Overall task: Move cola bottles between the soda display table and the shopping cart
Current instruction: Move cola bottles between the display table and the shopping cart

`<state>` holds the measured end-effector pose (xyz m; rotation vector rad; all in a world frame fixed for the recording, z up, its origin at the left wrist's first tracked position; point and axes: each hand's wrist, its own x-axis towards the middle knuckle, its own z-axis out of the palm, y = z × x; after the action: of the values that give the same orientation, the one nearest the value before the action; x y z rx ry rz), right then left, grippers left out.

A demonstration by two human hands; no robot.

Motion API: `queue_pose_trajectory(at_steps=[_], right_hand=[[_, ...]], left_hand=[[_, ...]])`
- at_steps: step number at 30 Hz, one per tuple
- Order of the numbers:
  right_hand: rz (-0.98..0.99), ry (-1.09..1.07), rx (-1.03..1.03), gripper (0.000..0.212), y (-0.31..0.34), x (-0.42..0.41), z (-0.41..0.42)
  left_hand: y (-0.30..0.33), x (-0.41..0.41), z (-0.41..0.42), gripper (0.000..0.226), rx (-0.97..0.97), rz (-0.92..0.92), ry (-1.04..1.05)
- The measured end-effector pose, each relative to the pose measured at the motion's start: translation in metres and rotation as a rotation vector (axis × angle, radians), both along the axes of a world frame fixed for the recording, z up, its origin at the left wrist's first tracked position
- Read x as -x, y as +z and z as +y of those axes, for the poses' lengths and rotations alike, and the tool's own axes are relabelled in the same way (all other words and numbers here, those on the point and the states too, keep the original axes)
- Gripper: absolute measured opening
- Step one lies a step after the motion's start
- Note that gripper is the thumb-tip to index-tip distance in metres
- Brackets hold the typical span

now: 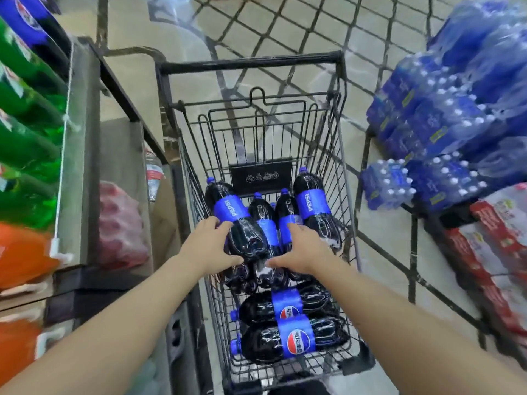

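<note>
A black wire shopping cart (251,64) stands in front of me with several dark cola bottles with blue labels lying in it. My left hand (208,246) curls around the lower body of the leftmost cola bottle (236,220), fingers on its left side and thumb under it. My right hand (302,252) reaches in beside it, fingers curled around the bottle (288,218) in the middle of the pile. Another bottle (312,206) leans at the cart's right side. Two more bottles (291,337) lie crosswise at the near end of the cart.
The soda display table (82,143) is at my left, stacked with green (25,138) and orange (20,252) bottles; red packs (119,226) sit on its lower shelf. Shrink-wrapped water packs (445,124) and red cartons (490,252) are piled at the right. Tiled floor lies beyond.
</note>
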<state>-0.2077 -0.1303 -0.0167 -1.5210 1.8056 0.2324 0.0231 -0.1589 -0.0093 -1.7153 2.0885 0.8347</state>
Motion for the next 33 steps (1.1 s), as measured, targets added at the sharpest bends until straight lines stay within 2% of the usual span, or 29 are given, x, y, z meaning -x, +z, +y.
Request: queue_pose_trajectory(at_steps=[5,10,13,17,19,21,25,28,30,33], right_hand=[[-0.097,-0.014,-0.065,0.120,-0.058,-0.024,-0.041],[-0.154,-0.058,-0.145,0.108,-0.108,-0.041,-0.076],[-0.218,-0.086,-0.197,0.122,-0.128,-0.051,-0.088],[-0.341,-0.225,-0.203,0.123,-0.178,-0.068,-0.083],[-0.377,-0.261,-0.173,0.121,-0.177,-0.073,-0.080],[-0.375,-0.256,-0.153,0.105,-0.151,-0.071,-0.082],[-0.268,-0.217,-0.090,0.095,-0.134,-0.040,-0.084],[-0.197,-0.132,-0.039,0.099,-0.134,-0.004,-0.075],[-0.161,-0.039,0.004,0.108,-0.136,0.015,-0.064],[-0.164,-0.005,0.025,0.108,-0.136,0.025,-0.047]], left_hand=[[-0.047,0.007,-0.029,0.097,-0.057,0.094,0.213],[-0.085,0.009,-0.056,0.093,-0.096,0.102,0.337],[-0.100,0.007,-0.066,0.089,-0.092,0.096,0.382],[-0.111,0.006,-0.074,0.083,-0.064,0.099,0.465],[-0.113,0.006,-0.077,0.082,-0.072,0.117,0.509],[-0.114,0.007,-0.079,0.081,-0.070,0.149,0.551],[-0.116,0.016,-0.085,0.092,-0.100,0.195,0.696],[-0.136,0.019,-0.094,0.107,-0.164,0.323,0.879],[-0.152,0.024,-0.101,0.108,-0.205,0.427,1.009],[-0.163,0.040,-0.113,0.086,-0.291,0.668,1.203]])
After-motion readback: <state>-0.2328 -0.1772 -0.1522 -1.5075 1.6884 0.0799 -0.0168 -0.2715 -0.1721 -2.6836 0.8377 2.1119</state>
